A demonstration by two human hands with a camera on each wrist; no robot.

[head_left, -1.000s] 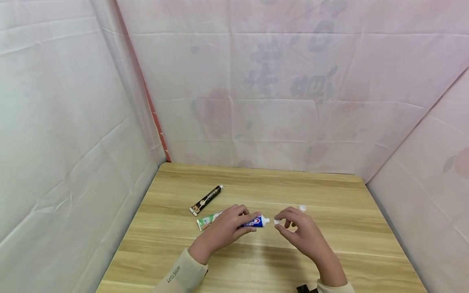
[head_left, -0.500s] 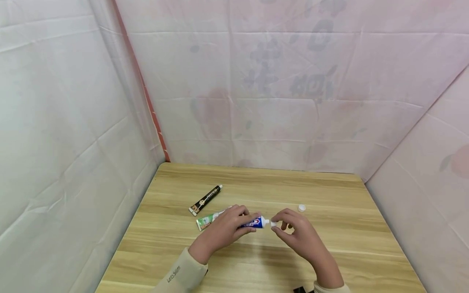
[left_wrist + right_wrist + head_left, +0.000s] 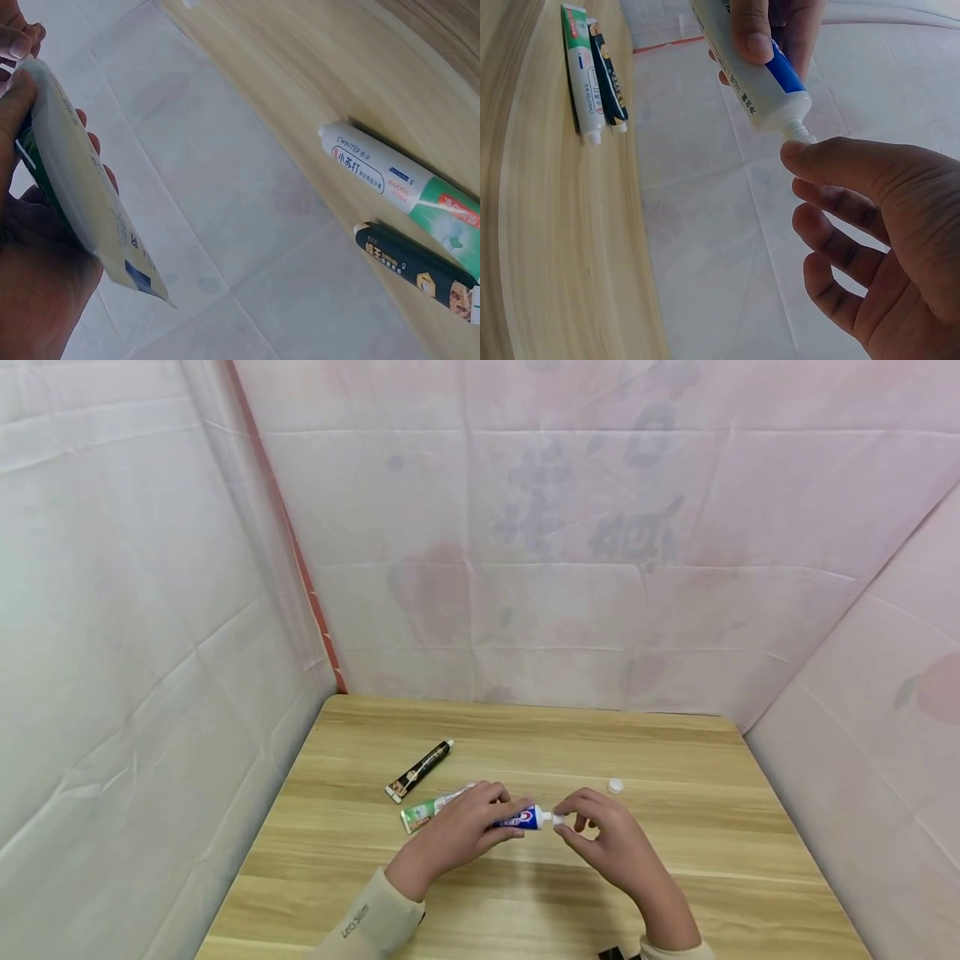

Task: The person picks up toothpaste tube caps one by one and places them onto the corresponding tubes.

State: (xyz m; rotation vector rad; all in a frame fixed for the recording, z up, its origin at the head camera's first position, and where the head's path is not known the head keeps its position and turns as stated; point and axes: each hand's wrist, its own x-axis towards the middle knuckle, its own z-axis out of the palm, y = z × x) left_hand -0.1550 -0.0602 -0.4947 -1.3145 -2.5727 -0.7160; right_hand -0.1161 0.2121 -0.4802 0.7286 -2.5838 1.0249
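Note:
My left hand [image 3: 467,828] grips a blue-and-white toothpaste tube [image 3: 527,817] above the table, its threaded nozzle [image 3: 798,130] facing right. Thumb and fingers wrap its body, as the left wrist view also shows on the tube's pale back [image 3: 75,165]. Between thumb and index finger, my right hand [image 3: 613,837] pinches a small white cap [image 3: 558,819] right at the nozzle's tip. In the right wrist view the thumb hides most of that cap, and the other fingers are loosely bent.
On the wooden table [image 3: 675,893], a green-and-white toothpaste tube [image 3: 418,816] lies partly behind the left hand. Farther back is a black tube [image 3: 420,772]. Another white cap [image 3: 615,786] sits behind the right hand. Pale cloth walls [image 3: 555,610] surround the table's back and sides.
My right hand has moved left with the cap, from a small gap off the nozzle to right against its tip. The left hand and tube have stayed in place.

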